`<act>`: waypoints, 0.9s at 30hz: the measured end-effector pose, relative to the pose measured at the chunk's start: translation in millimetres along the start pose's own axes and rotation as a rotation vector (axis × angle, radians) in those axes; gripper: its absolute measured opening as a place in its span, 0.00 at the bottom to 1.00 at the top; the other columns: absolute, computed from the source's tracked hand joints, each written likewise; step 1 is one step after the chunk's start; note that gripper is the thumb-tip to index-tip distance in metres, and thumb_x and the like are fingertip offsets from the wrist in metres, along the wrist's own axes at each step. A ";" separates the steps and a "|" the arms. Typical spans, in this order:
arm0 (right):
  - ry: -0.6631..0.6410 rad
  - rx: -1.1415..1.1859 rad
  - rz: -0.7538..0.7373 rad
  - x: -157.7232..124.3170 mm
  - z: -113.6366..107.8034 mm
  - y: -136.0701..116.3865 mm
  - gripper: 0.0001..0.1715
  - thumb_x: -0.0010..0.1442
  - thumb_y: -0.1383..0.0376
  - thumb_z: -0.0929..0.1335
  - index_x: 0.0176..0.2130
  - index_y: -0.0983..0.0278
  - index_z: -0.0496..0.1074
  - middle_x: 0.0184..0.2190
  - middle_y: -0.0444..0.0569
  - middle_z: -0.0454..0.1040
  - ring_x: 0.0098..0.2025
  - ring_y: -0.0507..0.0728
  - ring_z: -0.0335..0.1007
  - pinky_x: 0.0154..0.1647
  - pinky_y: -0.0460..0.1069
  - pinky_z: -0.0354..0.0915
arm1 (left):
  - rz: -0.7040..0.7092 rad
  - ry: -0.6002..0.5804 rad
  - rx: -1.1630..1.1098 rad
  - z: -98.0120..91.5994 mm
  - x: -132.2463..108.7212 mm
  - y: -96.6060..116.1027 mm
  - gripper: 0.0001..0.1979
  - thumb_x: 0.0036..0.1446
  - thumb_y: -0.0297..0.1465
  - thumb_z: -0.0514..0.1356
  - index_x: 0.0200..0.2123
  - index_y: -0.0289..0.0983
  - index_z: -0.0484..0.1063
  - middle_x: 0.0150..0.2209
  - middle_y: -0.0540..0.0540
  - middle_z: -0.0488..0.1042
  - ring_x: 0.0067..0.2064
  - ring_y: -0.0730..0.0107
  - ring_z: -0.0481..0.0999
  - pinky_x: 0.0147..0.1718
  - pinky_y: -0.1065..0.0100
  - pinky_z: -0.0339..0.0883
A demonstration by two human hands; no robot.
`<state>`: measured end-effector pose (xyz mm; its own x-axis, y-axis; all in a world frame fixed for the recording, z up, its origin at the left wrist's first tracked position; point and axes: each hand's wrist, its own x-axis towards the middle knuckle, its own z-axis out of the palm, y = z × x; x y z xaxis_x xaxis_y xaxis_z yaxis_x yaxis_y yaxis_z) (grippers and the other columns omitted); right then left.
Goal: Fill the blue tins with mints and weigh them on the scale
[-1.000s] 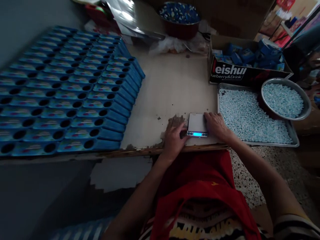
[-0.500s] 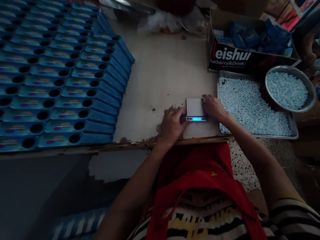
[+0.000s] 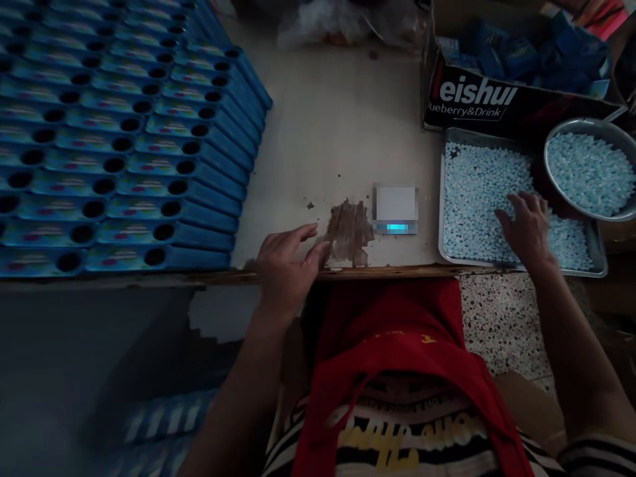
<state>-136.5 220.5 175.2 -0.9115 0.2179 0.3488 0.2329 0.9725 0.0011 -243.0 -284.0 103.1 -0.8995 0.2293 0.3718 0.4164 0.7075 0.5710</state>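
Over the metal tray [image 3: 442,228] of small pale-blue pellets [image 3: 477,199], my right hand [image 3: 527,228] hovers or rests with its fingers apart; whether it touches the pellets I cannot tell. My left hand [image 3: 288,265] is at the table's front edge, thumb and fingers apart, holding nothing. Between the two hands a small digital scale [image 3: 395,207] lies on the table, its display lit blue and its plate bare. The picture is blurred into blocks over the scale, so no digits can be read.
Stacked rows of blue boxes with round holes [image 3: 163,187] fill the table's left side. A round metal bowl of pellets [image 3: 589,172] sits at the tray's right. Behind stands a black carton [image 3: 472,99] holding small blue boxes. Clear plastic bags [image 3: 342,23] lie at the back.
Both hands have left the scale. My right hand has moved right over the tray of pellets; my left hand has drawn back to the left. The view has shifted slightly.
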 end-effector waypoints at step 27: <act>0.294 0.049 0.452 -53.8 6.3 12.7 0.25 0.78 0.60 0.58 0.60 0.67 0.76 0.59 0.65 0.77 0.66 0.67 0.68 0.71 0.64 0.59 | 0.001 -0.078 0.123 50.4 26.1 -5.0 0.26 0.72 0.39 0.58 0.63 0.25 0.71 0.66 0.21 0.69 0.71 0.26 0.65 0.69 0.29 0.55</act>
<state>-86.6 221.7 150.6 -0.5897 0.5899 0.5516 0.5570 0.7916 -0.2511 -275.2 -247.8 73.1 -0.9087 0.2780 0.3116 0.4023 0.7828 0.4747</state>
